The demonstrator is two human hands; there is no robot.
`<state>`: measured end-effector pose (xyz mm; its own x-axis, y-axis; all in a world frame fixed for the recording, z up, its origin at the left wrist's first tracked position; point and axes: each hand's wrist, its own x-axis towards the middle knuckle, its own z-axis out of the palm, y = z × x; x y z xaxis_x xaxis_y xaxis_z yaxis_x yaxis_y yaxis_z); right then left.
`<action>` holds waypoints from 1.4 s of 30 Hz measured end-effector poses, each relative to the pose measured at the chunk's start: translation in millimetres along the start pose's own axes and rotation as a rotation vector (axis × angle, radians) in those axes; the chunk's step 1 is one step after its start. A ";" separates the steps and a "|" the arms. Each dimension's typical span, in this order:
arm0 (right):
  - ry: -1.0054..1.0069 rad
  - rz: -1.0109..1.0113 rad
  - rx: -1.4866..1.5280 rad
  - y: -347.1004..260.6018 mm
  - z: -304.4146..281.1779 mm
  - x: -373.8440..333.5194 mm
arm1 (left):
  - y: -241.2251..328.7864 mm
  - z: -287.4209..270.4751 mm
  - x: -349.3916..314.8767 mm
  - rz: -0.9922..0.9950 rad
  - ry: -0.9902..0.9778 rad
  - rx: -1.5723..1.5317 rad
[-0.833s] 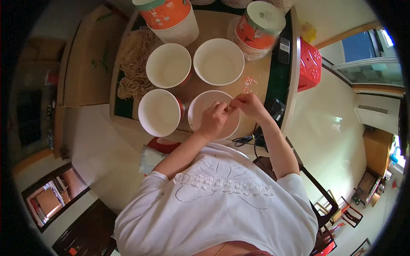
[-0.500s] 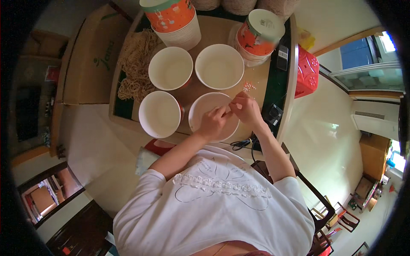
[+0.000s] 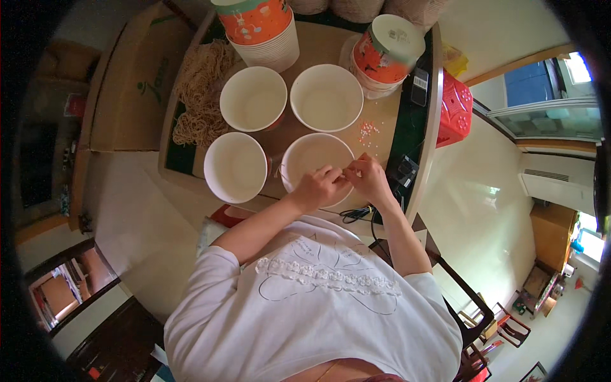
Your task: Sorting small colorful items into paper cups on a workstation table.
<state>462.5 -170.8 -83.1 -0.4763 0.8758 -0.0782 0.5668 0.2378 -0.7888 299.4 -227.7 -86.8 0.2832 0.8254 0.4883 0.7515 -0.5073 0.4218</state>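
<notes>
My left hand (image 3: pixel 318 189) and my right hand (image 3: pixel 369 183) meet over the near right side of an open white paper tub (image 3: pixel 312 153). Fingertips on both are pinched together, almost touching. Whatever sits between them is too small to make out. Three more open tubs stand close by: one to the left (image 3: pixel 235 169), one at the far left (image 3: pixel 253 99) and one straight behind (image 3: pixel 326 99). Small pink and white bits (image 3: pixel 368 132) lie scattered on the brown board beyond my right hand.
Tan twine (image 3: pixel 203 89) is heaped along the table's left side. Nested orange tubs (image 3: pixel 264 38) rise behind it; another orange tub (image 3: pixel 382 54) stands back right. A black device (image 3: pixel 406 170), a dark phone-like object (image 3: pixel 419 87) and a coiled cable (image 3: pixel 356 214) edge the right side.
Both hands have come slightly nearer to my body, the right one more, baring more of the scattered bits. The fingers stay pinched. The tubs keep their places.
</notes>
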 end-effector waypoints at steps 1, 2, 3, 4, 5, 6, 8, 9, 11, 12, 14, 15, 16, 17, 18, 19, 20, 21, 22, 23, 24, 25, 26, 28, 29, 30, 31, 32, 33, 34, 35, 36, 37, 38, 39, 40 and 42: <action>0.000 0.066 0.091 -0.8 1.4 0.0 | -0.3 3.1 -1.1 -0.001 0.003 0.002; -0.002 0.062 0.089 -0.9 2.5 -0.3 | -0.3 6.8 -2.2 0.001 -0.029 0.042; 0.025 0.090 0.095 -0.6 3.9 -0.9 | -0.3 9.6 -3.3 0.003 -0.062 0.082; 0.053 0.119 0.102 0.1 4.9 -1.8 | -0.1 11.2 -2.9 0.002 -0.059 0.083; 0.052 0.116 0.100 0.7 7.2 -3.5 | 0.1 12.5 -2.5 0.003 -0.075 0.112; 0.108 0.128 0.148 1.3 10.4 -5.6 | 0.0 13.2 -2.1 0.004 -0.091 0.142; 0.162 0.139 0.197 3.0 14.5 -8.2 | 0.0 13.2 -2.1 -0.021 -0.097 0.074; 0.167 0.156 0.230 3.9 15.6 -8.8 | 0.0 13.1 -2.1 -0.043 -0.105 0.004; 0.176 0.176 0.264 9.6 18.4 -10.3 | 3.5 8.2 0.6 -0.172 -0.107 -0.156; 0.165 0.162 0.313 14.8 19.8 -11.3 | 4.6 6.5 1.6 -0.302 -0.110 -0.315; 0.154 0.146 0.361 14.2 19.3 -11.7 | 1.6 7.2 0.1 -0.355 -0.102 -0.349; 0.154 0.135 0.318 11.8 18.0 -12.6 | -0.4 8.9 -0.8 -0.408 -0.093 -0.384; 0.150 0.120 0.275 7.8 17.0 -12.8 | -4.4 15.8 -5.7 -0.411 -0.090 -0.381; 0.149 0.118 0.274 2.3 17.5 -13.9 | -9.1 24.1 -9.9 -0.681 -0.127 -0.680; 0.216 0.107 0.274 -4.6 20.1 -15.7 | -14.3 32.0 -14.1 -0.950 -0.162 -0.980; 0.288 0.102 0.275 -8.1 23.0 -18.0 | -16.6 17.1 -1.4 -1.243 -0.319 -1.201; 0.289 0.104 0.276 -9.2 25.6 -20.4 | -21.6 16.3 -1.2 -1.242 -0.323 -1.201; 0.348 0.086 0.248 -9.6 28.2 -22.6 | -25.7 16.2 -1.5 -1.312 -0.328 -1.345; 0.402 0.066 0.221 -9.8 30.2 -23.4 | -26.2 13.4 -0.3 -1.380 -0.326 -1.490; 0.399 0.064 0.222 -8.7 32.0 -23.1 | -24.4 10.9 1.4 -1.382 -0.323 -1.490; 0.395 0.126 0.269 -6.9 34.0 -22.8 | -21.5 7.8 3.4 -1.058 -0.216 -1.110; 0.393 0.192 0.316 -5.7 35.5 -24.2 | -17.5 2.7 6.6 -0.732 -0.119 -0.733; 0.394 0.195 0.316 -5.2 35.6 -24.3 | -15.3 -3.2 8.8 -0.733 -0.122 -0.733; 0.385 0.165 0.384 -4.4 34.4 -21.2 | -14.1 -16.7 11.1 -0.340 -0.106 -0.387; 0.385 0.165 0.384 -5.5 32.9 -20.1 | -14.9 -20.3 11.1 -0.215 -0.179 -0.267; 0.367 0.160 0.383 -7.3 30.8 -19.0 | -14.4 -18.4 9.7 -0.215 -0.179 -0.266; 0.351 0.152 0.381 -8.5 29.1 -16.8 | -14.8 -15.3 8.8 -0.128 -0.202 -0.113; 0.352 0.149 0.380 -6.2 29.8 -16.1 | -15.3 -13.0 8.5 -0.042 -0.223 0.041; 0.347 0.154 0.400 -2.0 31.8 -16.2 | -16.4 -11.4 8.4 -0.040 -0.220 0.043; 0.339 0.162 0.419 -0.8 32.1 -16.7 | -15.8 -11.0 8.3 0.014 -0.200 0.064; 0.338 0.160 0.418 -0.8 31.5 -16.6 | -15.4 -10.0 8.2 0.067 -0.180 0.084; 0.335 0.157 0.421 -2.0 30.3 -16.1 | -16.4 -5.5 6.3 0.066 -0.178 0.084; 0.331 0.154 0.425 -2.6 29.9 -15.8 | -16.8 -1.1 5.3 0.035 -0.205 0.144; 0.329 0.153 0.423 -2.1 30.3 -15.4 | -17.0 2.8 4.1 0.003 -0.233 0.203; 0.339 0.155 0.418 -1.2 31.1 -14.9 | -16.1 6.2 2.0 0.001 -0.232 0.203; 0.351 0.160 0.413 -0.8 31.2 -14.9 | -12.6 5.6 3.6 -0.124 -0.225 0.069; 0.362 0.154 0.377 -3.9 28.4 -15.3 | -10.4 9.5 3.0 -0.248 -0.219 -0.067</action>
<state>448.4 -197.1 -96.2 -0.1068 0.9931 -0.0478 0.2999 -0.0137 -0.9539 298.1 -217.6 -97.0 0.2229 0.9558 0.1917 0.7751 -0.2931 0.5598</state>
